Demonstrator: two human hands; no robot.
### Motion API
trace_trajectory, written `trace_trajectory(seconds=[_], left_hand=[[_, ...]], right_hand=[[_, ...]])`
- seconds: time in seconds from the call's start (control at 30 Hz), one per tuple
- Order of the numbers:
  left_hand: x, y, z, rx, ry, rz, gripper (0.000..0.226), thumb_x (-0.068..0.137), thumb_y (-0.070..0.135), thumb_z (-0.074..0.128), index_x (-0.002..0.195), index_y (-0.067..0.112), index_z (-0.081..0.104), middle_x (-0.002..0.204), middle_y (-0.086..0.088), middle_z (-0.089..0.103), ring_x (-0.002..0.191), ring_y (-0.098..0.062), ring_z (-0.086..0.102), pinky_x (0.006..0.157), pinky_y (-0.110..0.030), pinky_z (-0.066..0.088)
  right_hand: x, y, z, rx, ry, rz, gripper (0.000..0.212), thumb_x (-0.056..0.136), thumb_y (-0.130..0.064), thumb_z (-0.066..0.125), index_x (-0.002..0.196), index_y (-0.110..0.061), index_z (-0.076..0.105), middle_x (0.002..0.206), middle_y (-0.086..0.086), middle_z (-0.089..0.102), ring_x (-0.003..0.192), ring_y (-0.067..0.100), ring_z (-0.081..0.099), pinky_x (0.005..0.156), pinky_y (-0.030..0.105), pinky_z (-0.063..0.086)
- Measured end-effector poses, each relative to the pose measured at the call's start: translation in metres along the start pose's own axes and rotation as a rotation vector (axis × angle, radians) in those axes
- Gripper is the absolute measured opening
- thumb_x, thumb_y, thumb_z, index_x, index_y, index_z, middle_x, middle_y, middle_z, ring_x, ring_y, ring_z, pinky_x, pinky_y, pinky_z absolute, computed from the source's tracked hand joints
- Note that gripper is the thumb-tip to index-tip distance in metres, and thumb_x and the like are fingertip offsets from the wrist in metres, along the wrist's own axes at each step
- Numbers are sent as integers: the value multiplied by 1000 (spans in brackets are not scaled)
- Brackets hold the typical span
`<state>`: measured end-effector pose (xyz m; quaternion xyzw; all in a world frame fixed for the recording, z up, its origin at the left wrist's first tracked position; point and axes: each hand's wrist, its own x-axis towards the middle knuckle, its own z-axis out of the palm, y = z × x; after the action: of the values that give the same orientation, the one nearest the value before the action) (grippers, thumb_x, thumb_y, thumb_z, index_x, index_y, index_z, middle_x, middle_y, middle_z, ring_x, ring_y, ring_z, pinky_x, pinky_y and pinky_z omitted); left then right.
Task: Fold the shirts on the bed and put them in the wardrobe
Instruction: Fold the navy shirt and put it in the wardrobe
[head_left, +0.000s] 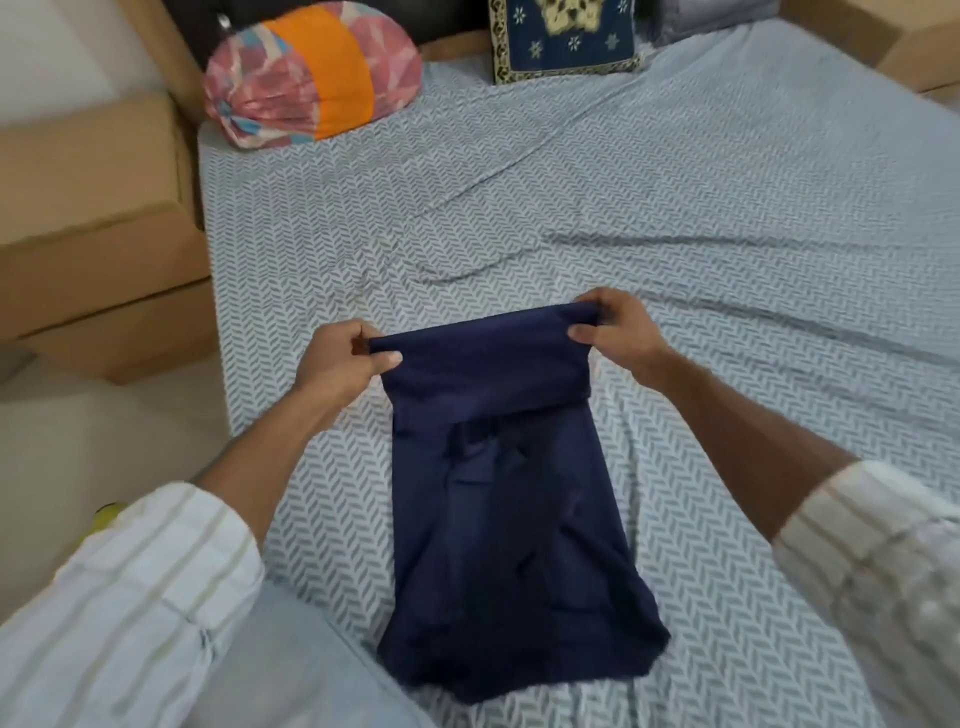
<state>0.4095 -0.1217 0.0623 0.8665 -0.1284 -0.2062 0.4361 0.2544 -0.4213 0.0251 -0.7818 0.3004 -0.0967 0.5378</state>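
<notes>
We see the navy shirt (511, 499) lying lengthwise on the bed (727, 218), far edge folded over. Left hand (340, 361) and right hand (615, 327) pinch that fold's corners. Beyond the shirt: a pink-orange bundle (311, 73) and blue cushion (566, 39), well apart.

Navy shirt (498, 467), pale herringbone sheet (727, 208)

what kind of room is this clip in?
Most likely a home bedroom: a bed with a herringbone-print sheet, a dark blue embroidered cushion at its head, and a pink-and-orange cloth bundle beside it.
</notes>
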Motion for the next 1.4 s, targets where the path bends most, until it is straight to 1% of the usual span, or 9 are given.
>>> trace_trajectory(seconds=[0.13, 0.27, 0.53, 0.73, 0.93, 1.03, 1.13, 1.27, 1.4], left_hand=[[-66, -13, -11, 101, -22, 199, 24, 75, 11, 83, 71, 25, 65, 76, 11, 66, 74, -3, 60, 75, -20, 43], [-123, -45, -15, 262, -60, 332, 27, 67, 5, 87, 69, 22, 66, 78, 14, 65, 85, -5, 57, 78, -19, 41], [-200, -105, 1, 592, -139, 686, 32, 48, 6, 71, 68, 28, 59, 80, 16, 54, 87, -8, 46, 75, -42, 37], [-226, -133, 23, 807, -391, 643, 30, 59, 11, 72, 75, 32, 57, 85, 19, 46, 94, -5, 41, 81, -29, 26], [-218, -122, 31, 900, -432, 554, 46, 75, 69, 47, 103, 34, 59, 100, 17, 46, 103, -6, 40, 96, -32, 34], [-205, -115, 51, 838, -263, 661, 59, 86, 60, 44, 127, 20, 58, 128, 4, 54, 124, -17, 44, 105, -41, 41], [-190, -102, 76, 885, -264, 608, 68, 97, 48, 43, 154, 14, 29, 161, -4, 25, 150, -23, 18, 118, -46, 27], [-179, -98, 96, 980, -373, 463, 69, 102, 46, 37, 158, 18, 7, 166, -1, 2, 153, -20, -1, 122, -43, 15], [-176, -109, 97, 921, -374, 478, 64, 101, 45, 38, 157, 21, 20, 165, 1, 11, 152, -18, 5, 121, -46, 19]], right_hand=[[-71, -3, -19, -326, -18, -105, 19, 69, -27, 75, 79, -42, 68, 79, -15, 68, 82, 6, 63, 88, 44, 53], [-152, 6, -22, -468, -29, -203, 37, 69, -11, 80, 72, -44, 64, 76, -30, 62, 88, -15, 53, 97, 49, 44], [-250, 67, 2, -609, -43, -396, 24, 58, -21, 64, 75, -39, 63, 79, -32, 58, 84, 5, 52, 82, 38, 30], [-286, 105, 11, -810, -161, -362, 29, 52, -18, 66, 75, -35, 60, 74, -25, 53, 81, 8, 51, 76, 32, 18], [-283, 95, 27, -1003, -136, -289, 43, 77, -75, 48, 86, -34, 61, 89, -19, 51, 87, 10, 47, 82, 34, 28], [-261, 81, 51, -904, -44, -417, 47, 88, -59, 46, 114, -23, 61, 120, -4, 56, 109, 23, 54, 93, 39, 44], [-233, 68, 80, -902, -116, -431, 65, 94, -51, 43, 151, -21, 35, 159, 7, 30, 144, 29, 30, 113, 44, 32], [-207, 74, 99, -1017, -293, -328, 72, 98, -56, 34, 159, -28, 8, 167, 4, 2, 153, 24, 4, 121, 48, 18], [-207, 82, 97, -989, -329, -315, 71, 98, -59, 31, 159, -31, 8, 167, 1, -3, 153, 22, 0, 119, 50, 17]])
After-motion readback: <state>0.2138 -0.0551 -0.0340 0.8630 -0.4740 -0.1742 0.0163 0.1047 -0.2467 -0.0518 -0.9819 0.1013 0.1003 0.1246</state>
